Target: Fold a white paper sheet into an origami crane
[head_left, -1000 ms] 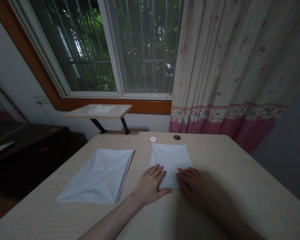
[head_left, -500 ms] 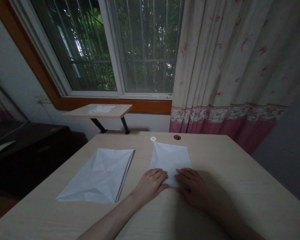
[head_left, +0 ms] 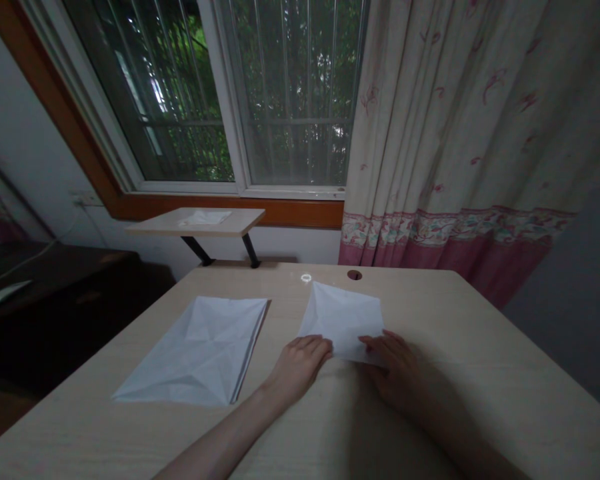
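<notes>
A creased white sheet (head_left: 344,317) lies on the pale wooden table (head_left: 300,427) in front of me. My left hand (head_left: 306,360) is at its near left corner, fingers curled together and pressed on the edge. At the near right corner is my right hand (head_left: 390,360), with fingertips on top of the paper and the thumb low at its near edge, the corner between them. Left of my hands lies a larger stack of folded white paper (head_left: 195,350), touched by neither hand.
A small raised shelf (head_left: 155,224) with a crumpled white piece (head_left: 207,217) on it stands at the back left. Behind the table are a window and a patterned curtain (head_left: 430,133). A round hole (head_left: 355,275) is near the back edge. A dark surface (head_left: 70,280) lies left.
My right hand has shifted slightly right and its fingers have changed position on the sheet. The sheet's near edge has moved away from me, and the sheet has turned a little. The left hand has barely moved.
</notes>
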Action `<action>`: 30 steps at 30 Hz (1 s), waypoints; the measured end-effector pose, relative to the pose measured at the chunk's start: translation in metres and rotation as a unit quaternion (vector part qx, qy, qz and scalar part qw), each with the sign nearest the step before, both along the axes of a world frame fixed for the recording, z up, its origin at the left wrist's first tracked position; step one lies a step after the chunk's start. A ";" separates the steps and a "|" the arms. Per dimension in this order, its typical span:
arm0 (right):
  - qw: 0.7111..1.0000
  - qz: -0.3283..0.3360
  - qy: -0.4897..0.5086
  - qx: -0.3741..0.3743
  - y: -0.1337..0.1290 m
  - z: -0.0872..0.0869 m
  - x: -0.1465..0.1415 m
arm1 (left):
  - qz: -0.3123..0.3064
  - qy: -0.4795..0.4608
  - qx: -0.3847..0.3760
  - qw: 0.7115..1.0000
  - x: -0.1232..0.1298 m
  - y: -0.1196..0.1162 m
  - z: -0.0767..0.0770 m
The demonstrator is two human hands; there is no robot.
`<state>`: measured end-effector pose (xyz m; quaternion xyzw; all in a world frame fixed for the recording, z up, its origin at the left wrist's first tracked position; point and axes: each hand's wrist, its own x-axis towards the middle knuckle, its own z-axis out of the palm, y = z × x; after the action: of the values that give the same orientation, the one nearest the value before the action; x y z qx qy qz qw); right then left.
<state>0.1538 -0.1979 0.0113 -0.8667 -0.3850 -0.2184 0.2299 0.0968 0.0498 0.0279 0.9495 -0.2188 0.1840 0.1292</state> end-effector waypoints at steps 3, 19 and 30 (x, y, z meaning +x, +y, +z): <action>0.999 0.002 -0.021 0.030 -0.001 -0.005 0.003 | 0.014 0.005 0.004 1.000 0.000 0.000 -0.001; 0.993 -0.061 -0.076 0.072 -0.002 -0.012 0.014 | 0.046 0.006 -0.007 0.999 0.000 -0.001 0.005; 0.972 -0.065 -0.181 0.132 0.004 0.003 0.005 | 0.011 0.006 -0.035 0.999 0.000 0.000 0.004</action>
<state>0.1584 -0.1941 0.0144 -0.7983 -0.3304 -0.4348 0.2540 0.0967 0.0496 0.0321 0.9480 -0.2009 0.1870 0.1613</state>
